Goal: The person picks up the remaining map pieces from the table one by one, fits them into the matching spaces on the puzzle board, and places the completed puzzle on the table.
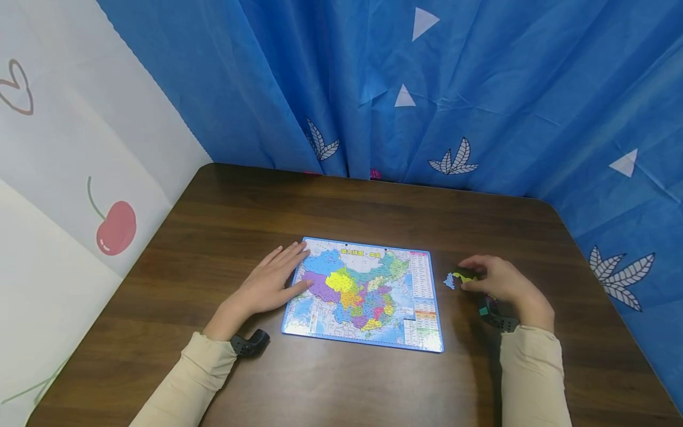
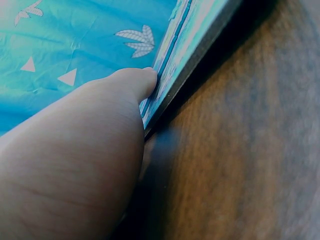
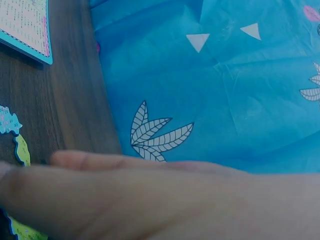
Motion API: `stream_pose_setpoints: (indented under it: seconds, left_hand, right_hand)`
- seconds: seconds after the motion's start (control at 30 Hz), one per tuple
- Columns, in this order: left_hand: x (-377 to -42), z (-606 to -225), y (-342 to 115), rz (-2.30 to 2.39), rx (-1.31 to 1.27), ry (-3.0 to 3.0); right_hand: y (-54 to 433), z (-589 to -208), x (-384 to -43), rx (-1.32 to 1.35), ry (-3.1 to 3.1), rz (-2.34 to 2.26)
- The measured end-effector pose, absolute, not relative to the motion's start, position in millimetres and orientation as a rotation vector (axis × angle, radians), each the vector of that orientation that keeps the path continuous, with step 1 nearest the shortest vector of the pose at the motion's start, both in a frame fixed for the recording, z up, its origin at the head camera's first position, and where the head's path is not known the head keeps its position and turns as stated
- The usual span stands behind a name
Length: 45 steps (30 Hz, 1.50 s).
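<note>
A map puzzle board point(image 1: 347, 341) with a blue border lies flat on the table, its coloured regions filled with pieces. My left hand point(image 1: 269, 283) rests on the board's left edge, fingers spread and thumb on the purple region. In the left wrist view the thumb point(image 2: 117, 92) touches the board's edge point(image 2: 182, 75). To the right of the board, my right hand point(image 1: 498, 281) hovers low over loose puzzle pieces, thumb and fingers apart. A light-blue puzzle piece point(image 1: 450, 280) and a yellow-green puzzle piece point(image 3: 22, 150) show beside its fingertips. The palm hides whatever lies beneath it.
The dark wooden table point(image 1: 235, 204) has rounded far corners. A blue curtain point(image 1: 347, 89) hangs behind it and on the right, and a white printed curtain point(image 1: 64, 148) on the left. Dark wrist cameras sit under both wrists.
</note>
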<state>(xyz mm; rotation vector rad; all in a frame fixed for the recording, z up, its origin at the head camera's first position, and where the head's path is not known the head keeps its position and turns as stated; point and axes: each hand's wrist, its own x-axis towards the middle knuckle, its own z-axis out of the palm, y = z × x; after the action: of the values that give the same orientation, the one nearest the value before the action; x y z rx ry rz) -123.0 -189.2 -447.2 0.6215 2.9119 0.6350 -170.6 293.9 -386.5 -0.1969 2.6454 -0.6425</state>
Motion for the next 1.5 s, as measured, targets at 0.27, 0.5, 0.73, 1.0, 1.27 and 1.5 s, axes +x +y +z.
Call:
stream_pose_setpoints:
  seconds: [0.27, 0.5, 0.73, 1.0, 1.27, 1.5]
  left_hand:
    - [-123, -447, -189, 0.640, 0.624, 2.916]
    - [-123, -448, -189, 0.638, 0.621, 2.917]
    - [-123, -449, -189, 0.645, 0.618, 2.916]
    - [-123, -448, -189, 0.646, 0.618, 2.914]
    - [-123, -448, -189, 0.643, 0.621, 2.914]
    - [-123, -449, -190, 0.646, 0.628, 2.919]
  right_hand:
    - [296, -388, -170, -0.155, 2.624, -0.664]
    - [295, -391, -170, -0.134, 2.622, -0.675]
    - [294, -391, -170, -0.125, 2.624, -0.680]
    - [293, -393, -171, -0.110, 2.648, -0.659]
    - [291, -397, -176, -0.145, 2.710, -0.636]
    - [287, -397, -178, -0.169, 2.741, -0.638]
